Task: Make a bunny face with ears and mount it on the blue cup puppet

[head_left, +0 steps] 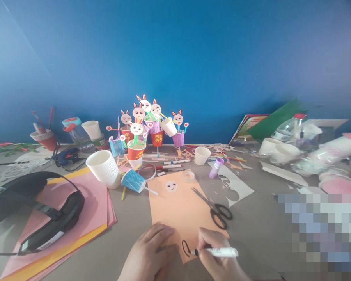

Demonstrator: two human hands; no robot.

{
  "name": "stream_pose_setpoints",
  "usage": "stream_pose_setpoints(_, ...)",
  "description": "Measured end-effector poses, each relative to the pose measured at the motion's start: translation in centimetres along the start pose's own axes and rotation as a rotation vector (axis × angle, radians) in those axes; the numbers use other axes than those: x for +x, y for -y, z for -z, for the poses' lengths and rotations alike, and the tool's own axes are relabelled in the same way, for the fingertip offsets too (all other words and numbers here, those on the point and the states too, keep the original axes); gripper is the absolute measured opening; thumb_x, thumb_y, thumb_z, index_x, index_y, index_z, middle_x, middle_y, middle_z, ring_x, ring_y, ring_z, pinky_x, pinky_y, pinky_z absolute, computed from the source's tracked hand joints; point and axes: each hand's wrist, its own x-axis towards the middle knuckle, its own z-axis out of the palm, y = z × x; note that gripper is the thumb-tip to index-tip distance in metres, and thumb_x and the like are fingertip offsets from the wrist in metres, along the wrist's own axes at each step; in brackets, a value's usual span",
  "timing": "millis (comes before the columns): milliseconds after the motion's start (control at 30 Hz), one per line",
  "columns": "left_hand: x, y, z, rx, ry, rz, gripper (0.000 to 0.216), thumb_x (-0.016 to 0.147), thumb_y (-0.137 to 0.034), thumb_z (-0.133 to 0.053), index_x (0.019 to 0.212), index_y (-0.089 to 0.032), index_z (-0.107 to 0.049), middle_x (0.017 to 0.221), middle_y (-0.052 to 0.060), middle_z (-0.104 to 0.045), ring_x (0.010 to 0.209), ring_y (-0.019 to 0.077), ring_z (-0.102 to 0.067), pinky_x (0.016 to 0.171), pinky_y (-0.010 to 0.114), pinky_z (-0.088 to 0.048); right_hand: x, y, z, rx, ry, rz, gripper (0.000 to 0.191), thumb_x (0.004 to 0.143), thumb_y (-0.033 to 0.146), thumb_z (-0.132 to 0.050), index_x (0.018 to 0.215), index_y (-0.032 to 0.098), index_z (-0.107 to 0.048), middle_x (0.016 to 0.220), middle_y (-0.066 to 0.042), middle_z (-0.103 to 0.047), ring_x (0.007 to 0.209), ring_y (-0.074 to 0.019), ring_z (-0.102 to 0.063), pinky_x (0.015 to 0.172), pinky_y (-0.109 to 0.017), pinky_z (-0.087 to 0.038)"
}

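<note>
My right hand (215,253) is closed round a white marker (219,252), its black tip touching an orange paper sheet (179,205) beside a black curved line (186,248). My left hand (148,253) lies flat on the sheet's near left corner, fingers stretched out, holding the paper down. A small round paper face (171,186) lies near the sheet's far end. Black-handled scissors (215,207) rest across the sheet's right edge.
Paper-cup bunny figures (146,128) stand at the back by the blue wall. A stack of white cups (104,168), a blue cup (133,180), pink and yellow paper (84,207), a black headset (32,212), markers (169,164), a purple glue stick (215,168) and paper scraps lie around.
</note>
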Motion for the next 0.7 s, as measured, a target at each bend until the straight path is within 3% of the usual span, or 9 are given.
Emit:
stream_pose_setpoints(200,0.04,0.01,-0.01,0.004,0.018,-0.008,0.032,0.079,-0.008,-0.045,0.097,-0.022,-0.068,0.114,0.010,-0.065,0.107,0.0239,-0.059,0.094,0.042,-0.053,0.04,0.02,0.00,0.019,0.016,0.016,0.016,0.071,0.016,-0.041,0.062,0.024,-0.031,0.052,0.007,-0.032,0.049,-0.0125,-0.035,0.048,-0.026,-0.024)
stream_pose_setpoints(367,0.28,-0.04,0.13,-0.014,-0.005,-0.013,0.032,0.078,-0.007,-0.045,0.096,-0.021,-0.067,0.113,0.010,-0.065,0.105,0.0241,-0.060,0.086,0.037,-0.057,-0.09,-0.39,-0.11,0.027,0.012,0.018,0.016,0.071,0.016,-0.044,0.061,0.024,-0.033,0.051,0.007,-0.032,0.049,-0.0122,-0.035,0.048,-0.025,-0.022)
stream_pose_setpoints(567,0.42,0.06,0.15,0.010,-0.008,-0.042,0.030,0.083,-0.008,-0.044,0.098,-0.022,-0.066,0.112,0.012,-0.066,0.102,0.0238,-0.061,0.081,0.036,-0.057,-0.12,-0.81,-0.05,0.222,-0.140,-0.100,0.014,0.081,0.026,-0.044,0.068,0.023,-0.043,0.052,0.006,-0.046,0.048,-0.0126,-0.041,0.050,-0.024,-0.032)
stream_pose_setpoints(700,0.24,0.25,-0.27,0.019,-0.014,-0.041,0.033,0.081,-0.007,-0.043,0.097,-0.022,-0.067,0.110,0.011,-0.065,0.099,0.0232,-0.061,0.076,0.033,-0.057,0.38,-0.58,0.45,0.165,-0.116,-0.102,0.016,0.080,0.029,-0.052,0.069,0.023,-0.044,0.055,0.006,-0.044,0.049,-0.0116,-0.038,0.047,-0.023,-0.028)
